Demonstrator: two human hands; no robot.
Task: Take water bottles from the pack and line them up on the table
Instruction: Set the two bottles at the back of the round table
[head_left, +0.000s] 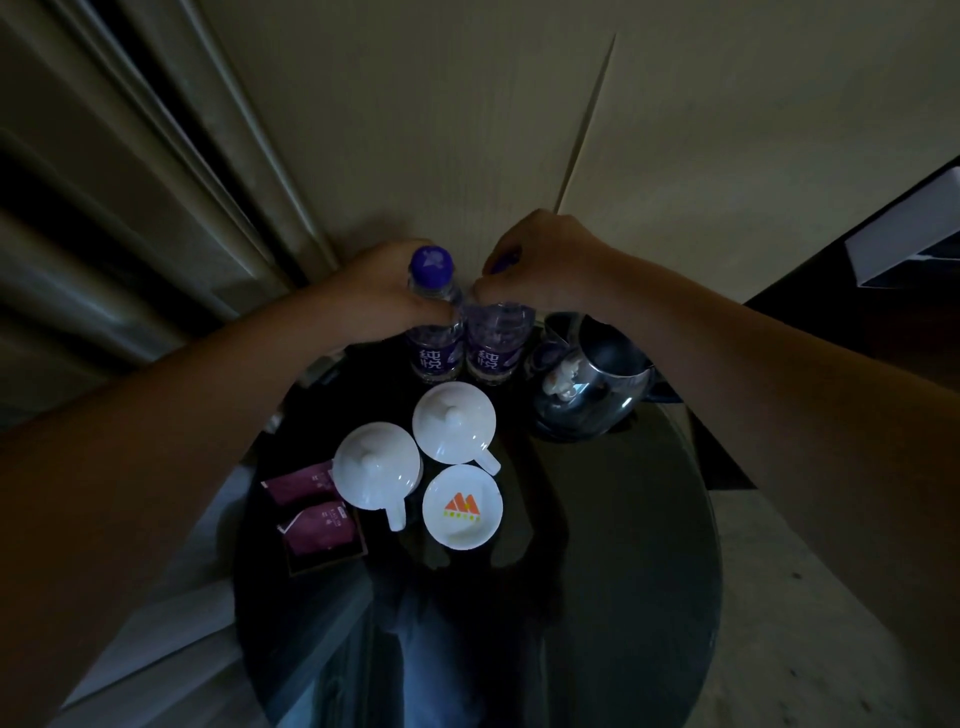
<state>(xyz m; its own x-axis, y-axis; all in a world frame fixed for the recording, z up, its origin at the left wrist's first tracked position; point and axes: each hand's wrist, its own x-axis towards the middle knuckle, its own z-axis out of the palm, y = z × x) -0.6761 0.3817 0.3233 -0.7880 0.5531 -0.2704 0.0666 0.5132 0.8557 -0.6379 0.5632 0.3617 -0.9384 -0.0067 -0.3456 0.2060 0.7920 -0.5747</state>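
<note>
Two clear water bottles with purple labels stand side by side at the far edge of a round dark glass table (623, 545). My left hand (379, 296) is wrapped around the neck of the left bottle (435, 343), whose purple cap shows above my fingers. My right hand (545, 265) is closed over the top of the right bottle (492, 353), hiding most of its cap. No pack is visible.
Two lidded white cups (376, 470) (453, 422) and a white dish with an orange logo (462, 505) sit in front of the bottles. Purple sachets (317, 512) lie at the left. A shiny metal kettle (592, 384) stands right of the bottles. Curtains and wall lie behind.
</note>
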